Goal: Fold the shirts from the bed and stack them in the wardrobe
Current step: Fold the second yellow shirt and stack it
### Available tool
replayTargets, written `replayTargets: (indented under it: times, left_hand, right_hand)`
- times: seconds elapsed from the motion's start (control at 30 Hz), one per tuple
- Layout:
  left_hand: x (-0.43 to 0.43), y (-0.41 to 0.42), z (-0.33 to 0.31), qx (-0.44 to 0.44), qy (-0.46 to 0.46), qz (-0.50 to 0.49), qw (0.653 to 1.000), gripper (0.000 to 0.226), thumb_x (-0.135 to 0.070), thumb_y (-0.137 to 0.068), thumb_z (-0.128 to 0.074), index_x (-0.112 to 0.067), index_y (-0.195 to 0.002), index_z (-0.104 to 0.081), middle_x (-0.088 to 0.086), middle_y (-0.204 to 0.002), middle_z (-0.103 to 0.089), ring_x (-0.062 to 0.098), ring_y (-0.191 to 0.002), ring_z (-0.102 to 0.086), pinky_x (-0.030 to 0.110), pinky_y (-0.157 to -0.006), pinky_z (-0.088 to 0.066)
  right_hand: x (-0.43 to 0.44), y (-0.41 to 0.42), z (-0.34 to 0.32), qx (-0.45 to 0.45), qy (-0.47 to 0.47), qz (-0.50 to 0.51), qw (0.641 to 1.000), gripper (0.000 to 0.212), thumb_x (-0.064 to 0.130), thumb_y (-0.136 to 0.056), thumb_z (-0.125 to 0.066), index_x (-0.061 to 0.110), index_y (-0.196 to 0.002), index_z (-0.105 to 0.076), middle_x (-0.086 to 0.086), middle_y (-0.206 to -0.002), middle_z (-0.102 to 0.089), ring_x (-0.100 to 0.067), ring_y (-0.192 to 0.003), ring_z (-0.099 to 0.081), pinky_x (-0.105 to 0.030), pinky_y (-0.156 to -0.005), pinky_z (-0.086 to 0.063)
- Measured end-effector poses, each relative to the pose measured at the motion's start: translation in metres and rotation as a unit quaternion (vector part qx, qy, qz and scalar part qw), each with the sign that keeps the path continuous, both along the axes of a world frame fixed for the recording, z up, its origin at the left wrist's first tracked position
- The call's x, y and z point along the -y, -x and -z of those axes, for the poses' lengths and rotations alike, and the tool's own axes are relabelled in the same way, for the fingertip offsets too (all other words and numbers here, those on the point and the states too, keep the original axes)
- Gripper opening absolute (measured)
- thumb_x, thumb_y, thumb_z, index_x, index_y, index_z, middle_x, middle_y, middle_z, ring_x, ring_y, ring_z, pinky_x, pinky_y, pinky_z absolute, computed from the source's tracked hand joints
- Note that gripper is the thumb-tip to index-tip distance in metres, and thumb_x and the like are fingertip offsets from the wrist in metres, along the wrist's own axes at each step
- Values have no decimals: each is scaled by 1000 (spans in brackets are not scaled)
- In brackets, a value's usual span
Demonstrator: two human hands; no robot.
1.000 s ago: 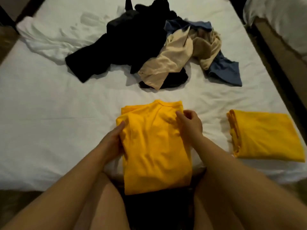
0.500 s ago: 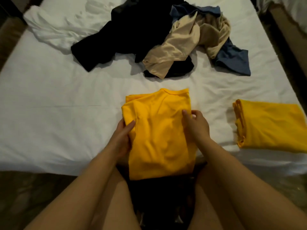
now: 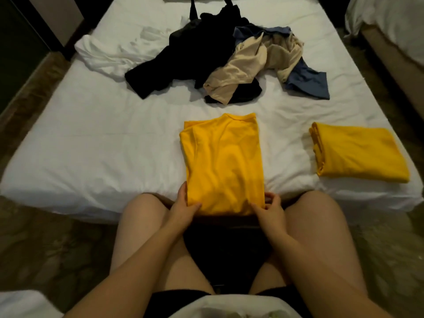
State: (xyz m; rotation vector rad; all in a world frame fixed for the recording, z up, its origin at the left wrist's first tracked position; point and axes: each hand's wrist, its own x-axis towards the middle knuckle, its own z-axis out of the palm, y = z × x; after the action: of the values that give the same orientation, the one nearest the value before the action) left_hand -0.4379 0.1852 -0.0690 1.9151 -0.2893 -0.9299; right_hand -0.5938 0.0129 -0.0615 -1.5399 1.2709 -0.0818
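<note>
Left hand (image 3: 183,208) and right hand (image 3: 271,212), each grip pinching the yellow shirt (image 3: 222,161) by its near hem at the bed (image 3: 91,145) edge, fingers partly hidden underneath, second folded shirt (image 3: 360,154) lying right, tangled pile (image 3: 229,58) beyond.

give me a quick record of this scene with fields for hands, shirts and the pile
left hand: grips near-left corner of centre yellow shirt
right hand: pinches its near-right corner
centre yellow shirt: partly folded, near end at bed edge
folded yellow shirt: on bed, to the right, apart
pile: black, beige, blue garments, unfolded, farther back
</note>
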Motion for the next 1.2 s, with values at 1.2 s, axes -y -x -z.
replayTargets:
  times: [1.2]
  left_hand:
    - [-50, 55, -45, 358, -160, 128, 911, 32, -11, -82, -55, -15, -112, -63, 17, -108, -52, 34, -95, -54, 34, -72, -42]
  right_hand:
    - [-30, 50, -48, 39, 315, -216, 923, 19, -1, -77, -65, 7, -94, -70, -16, -96, -59, -33, -90, -58, -26, -72, -37]
